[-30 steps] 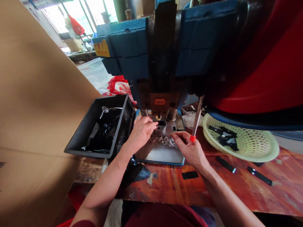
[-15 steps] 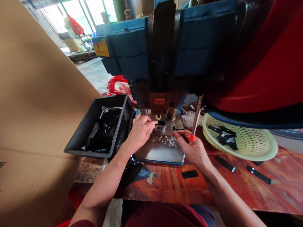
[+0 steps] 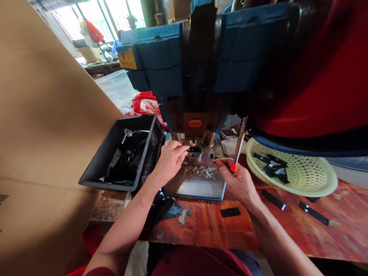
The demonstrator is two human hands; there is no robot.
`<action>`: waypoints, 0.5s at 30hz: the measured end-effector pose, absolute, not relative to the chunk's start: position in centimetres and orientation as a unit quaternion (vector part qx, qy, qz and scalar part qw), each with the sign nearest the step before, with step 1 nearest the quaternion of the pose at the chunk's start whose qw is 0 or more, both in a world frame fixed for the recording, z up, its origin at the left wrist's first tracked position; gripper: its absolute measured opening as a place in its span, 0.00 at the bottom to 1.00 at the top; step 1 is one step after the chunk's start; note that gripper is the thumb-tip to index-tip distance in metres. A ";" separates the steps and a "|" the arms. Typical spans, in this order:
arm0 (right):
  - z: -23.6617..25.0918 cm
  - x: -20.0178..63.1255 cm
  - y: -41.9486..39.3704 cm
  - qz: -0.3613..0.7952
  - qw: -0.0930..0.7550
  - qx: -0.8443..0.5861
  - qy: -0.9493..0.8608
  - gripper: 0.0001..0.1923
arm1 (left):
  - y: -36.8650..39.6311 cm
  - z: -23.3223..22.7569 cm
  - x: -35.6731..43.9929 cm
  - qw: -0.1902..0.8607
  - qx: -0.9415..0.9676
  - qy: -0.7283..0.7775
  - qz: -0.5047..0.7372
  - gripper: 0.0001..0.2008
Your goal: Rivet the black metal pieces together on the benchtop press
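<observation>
My left hand (image 3: 171,158) reaches to the press's metal die (image 3: 195,155). Its thumb and fingers close on the end of a small black plate (image 3: 196,150), which lies on the die under the punch (image 3: 193,142). To the right of the die, my right hand (image 3: 234,178) has thumb and forefinger pinched together; I cannot make out what is between them. A steel lever (image 3: 239,143) with a red tip (image 3: 234,168) hangs in front of that hand's knuckles. Small shiny metal bits (image 3: 201,171) lie on the press base (image 3: 192,188) between the hands.
The blue press (image 3: 152,53) and its red wheel cover (image 3: 313,84) loom overhead. A black bin (image 3: 145,163) of dark pieces stands left, by a cardboard sheet (image 3: 51,115). At right are a pale-green basket (image 3: 319,184) and loose black strips (image 3: 314,213) on the wooden table (image 3: 207,228).
My right hand has shifted slightly right, away from the metal bits. The left hand stays at the die with the black plate. The view has tilted slightly.
</observation>
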State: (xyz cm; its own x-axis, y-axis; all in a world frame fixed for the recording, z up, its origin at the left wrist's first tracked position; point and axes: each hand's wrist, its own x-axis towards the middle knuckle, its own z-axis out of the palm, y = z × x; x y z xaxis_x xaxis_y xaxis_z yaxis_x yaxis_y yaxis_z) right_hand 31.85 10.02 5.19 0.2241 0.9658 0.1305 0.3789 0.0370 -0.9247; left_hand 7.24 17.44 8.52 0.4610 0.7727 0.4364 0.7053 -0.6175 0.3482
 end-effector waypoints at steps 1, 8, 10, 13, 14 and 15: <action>5.3 32.2 10.0 0.305 0.488 -0.625 -0.528 0.26 | 17.3 8.4 6.9 0.067 0.838 0.442 0.313 0.13; 6.7 34.0 8.5 0.362 0.636 -0.542 -0.413 0.19 | 15.4 6.8 5.5 0.079 0.775 0.509 0.367 0.14; 6.9 34.0 8.0 0.367 0.653 -0.524 -0.406 0.17 | 15.2 6.4 5.9 0.071 0.790 0.493 0.357 0.15; 6.8 33.9 7.4 0.348 0.638 -0.531 -0.436 0.16 | 15.1 6.1 6.5 0.067 0.806 0.473 0.350 0.17; 6.6 33.9 7.3 0.337 0.627 -0.538 -0.451 0.16 | 15.1 6.1 6.7 0.067 0.806 0.472 0.350 0.17; 6.5 33.9 7.2 0.323 0.617 -0.546 -0.466 0.15 | 15.1 6.2 6.7 0.067 0.804 0.474 0.353 0.17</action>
State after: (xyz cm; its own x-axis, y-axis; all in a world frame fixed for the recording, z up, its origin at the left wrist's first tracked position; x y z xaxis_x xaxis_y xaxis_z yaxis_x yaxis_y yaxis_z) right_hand 33.92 7.22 6.55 0.3568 0.9075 0.2218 0.1091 0.1953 -0.9747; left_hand 6.68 15.06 6.17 0.3013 0.8097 0.5036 0.7151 -0.5412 0.4424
